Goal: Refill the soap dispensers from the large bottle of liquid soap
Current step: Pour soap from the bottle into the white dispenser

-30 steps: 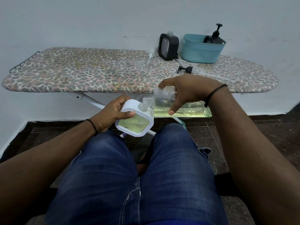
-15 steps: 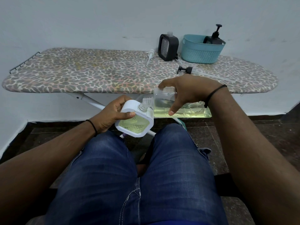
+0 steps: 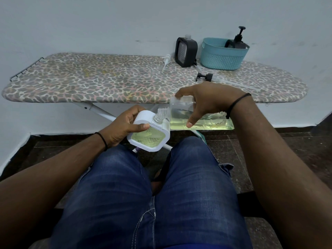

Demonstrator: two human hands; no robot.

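My right hand point(image 3: 208, 101) grips the large clear bottle point(image 3: 181, 114) of yellow-green soap, which lies tipped on its side with its threaded mouth against the neck of the white dispenser point(image 3: 149, 135). My left hand point(image 3: 124, 128) holds that white square dispenser above my knees; greenish liquid shows through its window. A black dispenser point(image 3: 186, 49) without its pump stands on the ironing board point(image 3: 89, 79). Another black pump dispenser point(image 3: 238, 39) sits in the teal basket point(image 3: 221, 58).
A loose black pump point(image 3: 204, 76) with a long clear tube and a white pump point(image 3: 166, 61) lie on the board near the basket. The board's metal legs run under my hands. My jeans-clad thighs fill the foreground; dark tile floor lies on both sides.
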